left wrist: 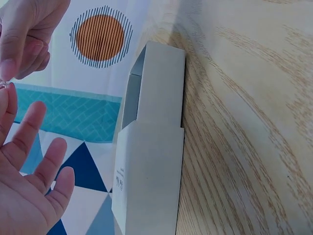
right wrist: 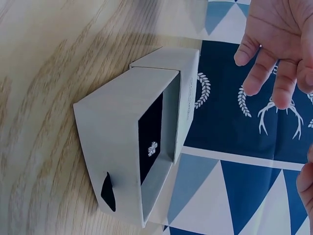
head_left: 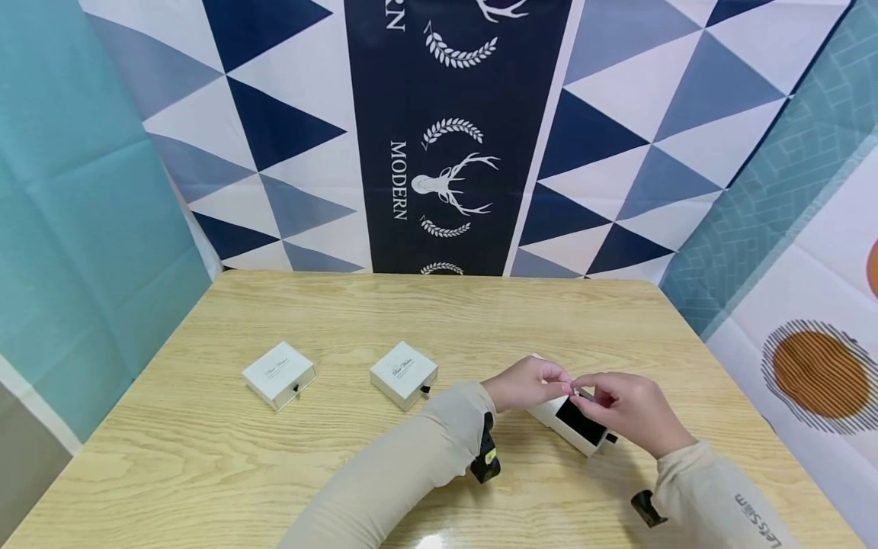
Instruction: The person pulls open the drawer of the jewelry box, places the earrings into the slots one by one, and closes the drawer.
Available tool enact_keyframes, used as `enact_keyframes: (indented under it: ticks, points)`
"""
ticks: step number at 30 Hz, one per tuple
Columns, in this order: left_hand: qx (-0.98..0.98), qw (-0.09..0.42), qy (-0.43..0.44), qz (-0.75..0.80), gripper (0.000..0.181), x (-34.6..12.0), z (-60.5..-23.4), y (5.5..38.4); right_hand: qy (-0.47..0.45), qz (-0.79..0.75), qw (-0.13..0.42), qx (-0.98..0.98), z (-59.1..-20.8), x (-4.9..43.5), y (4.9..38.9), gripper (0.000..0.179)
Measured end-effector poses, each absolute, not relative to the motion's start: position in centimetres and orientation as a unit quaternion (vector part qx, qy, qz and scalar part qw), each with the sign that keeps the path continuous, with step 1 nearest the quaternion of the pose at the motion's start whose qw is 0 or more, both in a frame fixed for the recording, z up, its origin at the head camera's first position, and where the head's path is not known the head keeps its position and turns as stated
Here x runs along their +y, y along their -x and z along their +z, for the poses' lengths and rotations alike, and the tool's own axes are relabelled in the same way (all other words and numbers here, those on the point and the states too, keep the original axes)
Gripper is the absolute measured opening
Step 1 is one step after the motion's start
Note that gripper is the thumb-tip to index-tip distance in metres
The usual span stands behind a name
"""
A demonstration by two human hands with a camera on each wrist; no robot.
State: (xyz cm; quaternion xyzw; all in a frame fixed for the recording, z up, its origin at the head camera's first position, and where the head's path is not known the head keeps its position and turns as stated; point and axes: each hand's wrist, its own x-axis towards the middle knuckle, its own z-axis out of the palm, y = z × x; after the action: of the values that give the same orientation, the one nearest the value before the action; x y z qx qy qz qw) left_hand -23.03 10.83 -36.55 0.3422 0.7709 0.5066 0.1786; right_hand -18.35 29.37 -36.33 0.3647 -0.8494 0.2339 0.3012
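Observation:
Both hands meet above an open white drawer box [head_left: 559, 418] on the right side of the table. My left hand [head_left: 528, 383] pinches a tiny shiny piece of jewelry [left wrist: 4, 84] at the thumb and index fingertips; its other fingers spread loosely. From the other side my right hand [head_left: 632, 408] pinches the same piece, mostly hidden by the fingertips. The drawer [right wrist: 161, 132] is slid partly out of its sleeve [left wrist: 151, 181]. Against its dark lining, a sparkling cluster-shaped ornament [right wrist: 152, 149] shows in the right wrist view. A black pull tab [right wrist: 108, 192] sticks out in front.
Two closed white boxes with black tabs stand on the wooden table [head_left: 329, 473]: one at the far left [head_left: 279, 374], another near the middle [head_left: 403, 374]. Patterned cloth [head_left: 453, 137] hangs behind the table, with more cloth at both sides.

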Motion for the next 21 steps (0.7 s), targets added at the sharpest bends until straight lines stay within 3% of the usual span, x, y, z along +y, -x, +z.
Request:
enact_keyframes:
  ticks: [14, 17, 21]
  points:
    - [0.767, 0.187, -0.312, 0.528, 0.021, 11.0, -37.4, 23.3, -0.333, 0.241, 0.233, -0.881, -36.1, 30.0, 17.9, 0.01]
    - [0.797, 0.162, -0.288, 0.506, 0.023, 10.6, -37.8, 23.7, -0.299, 0.228, 0.193, -0.906, -36.1, 30.4, 18.0, 0.018]
    - [0.863, 0.106, -0.258, 0.422, 0.025, 10.2, -38.2, 24.0, -0.214, 0.221, 0.1, -0.946, -36.4, 31.1, 18.2, 0.013]
